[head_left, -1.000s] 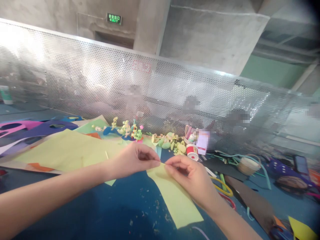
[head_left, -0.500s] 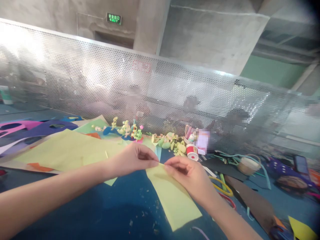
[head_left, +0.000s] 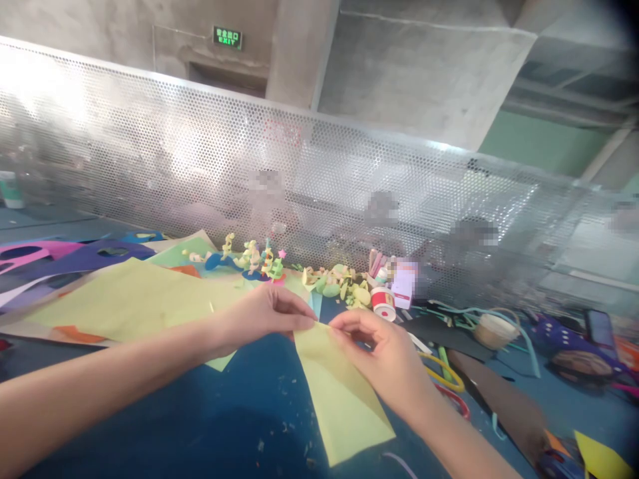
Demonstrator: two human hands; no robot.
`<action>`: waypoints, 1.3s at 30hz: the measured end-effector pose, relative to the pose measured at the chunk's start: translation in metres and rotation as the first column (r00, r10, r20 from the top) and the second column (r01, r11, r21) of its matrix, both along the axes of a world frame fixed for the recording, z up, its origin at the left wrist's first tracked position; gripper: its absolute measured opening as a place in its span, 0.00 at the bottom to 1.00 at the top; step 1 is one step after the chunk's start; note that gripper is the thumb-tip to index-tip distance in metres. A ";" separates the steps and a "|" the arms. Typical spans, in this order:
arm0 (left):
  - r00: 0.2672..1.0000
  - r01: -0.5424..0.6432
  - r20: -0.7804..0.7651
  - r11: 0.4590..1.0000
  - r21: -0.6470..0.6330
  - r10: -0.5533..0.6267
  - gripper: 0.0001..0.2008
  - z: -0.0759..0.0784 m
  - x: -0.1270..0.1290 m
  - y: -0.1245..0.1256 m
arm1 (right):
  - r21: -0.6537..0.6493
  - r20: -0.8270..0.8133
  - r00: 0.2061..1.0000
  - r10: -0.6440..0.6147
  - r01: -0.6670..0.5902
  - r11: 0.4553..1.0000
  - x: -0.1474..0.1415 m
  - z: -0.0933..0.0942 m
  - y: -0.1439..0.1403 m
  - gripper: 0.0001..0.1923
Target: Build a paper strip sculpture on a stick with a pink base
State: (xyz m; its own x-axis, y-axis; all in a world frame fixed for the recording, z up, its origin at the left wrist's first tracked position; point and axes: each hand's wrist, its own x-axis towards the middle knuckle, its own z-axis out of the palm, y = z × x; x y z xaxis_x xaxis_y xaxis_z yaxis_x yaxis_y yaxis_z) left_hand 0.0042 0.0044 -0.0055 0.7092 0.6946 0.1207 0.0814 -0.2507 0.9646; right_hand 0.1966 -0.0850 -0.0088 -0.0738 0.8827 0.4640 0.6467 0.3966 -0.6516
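A pale yellow-green paper sheet (head_left: 342,399) hangs over the blue table (head_left: 210,419), held by its top edge. My left hand (head_left: 259,316) pinches the top left corner between thumb and fingers. My right hand (head_left: 379,359) pinches the same edge just to the right, fingertips almost touching the left hand's. A larger yellow-green sheet (head_left: 130,303) lies flat on the table behind my left forearm.
Small paper figures (head_left: 254,259) and curled green scraps (head_left: 339,286) stand by a perforated metal screen (head_left: 299,173). A red-and-white tape roll (head_left: 383,303), a paper cup (head_left: 494,330), purple sheets (head_left: 74,256), strips and dark card clutter the right side.
The sheet's lower end has swung left and nearer to me, now hanging steeper. Both hands have kept their pinch and shifted only slightly.
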 end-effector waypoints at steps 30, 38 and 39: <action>0.995 -0.090 0.069 0.971 0.223 0.076 0.06 -0.002 0.003 -0.003 | -0.233 -0.161 0.987 0.014 -0.052 0.971 0.004 0.002 0.006 0.08; 0.993 -0.109 0.057 0.966 0.235 0.099 0.06 0.000 0.003 -0.004 | -0.153 -0.147 0.988 0.048 -0.071 0.986 0.004 0.003 0.005 0.06; 0.993 -0.114 0.049 0.971 0.212 0.105 0.06 0.000 0.003 -0.004 | -0.137 -0.141 0.989 0.056 -0.075 0.988 0.004 0.003 0.005 0.05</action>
State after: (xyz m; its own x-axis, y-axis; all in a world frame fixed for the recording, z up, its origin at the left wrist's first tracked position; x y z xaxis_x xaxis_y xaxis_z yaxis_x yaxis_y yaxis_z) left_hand 0.0076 0.0008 -0.0052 0.6225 0.7230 0.2995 0.0849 -0.4429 0.8926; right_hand 0.2005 -0.0803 -0.0057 -0.0783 0.9354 0.3448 0.5240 0.3329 -0.7840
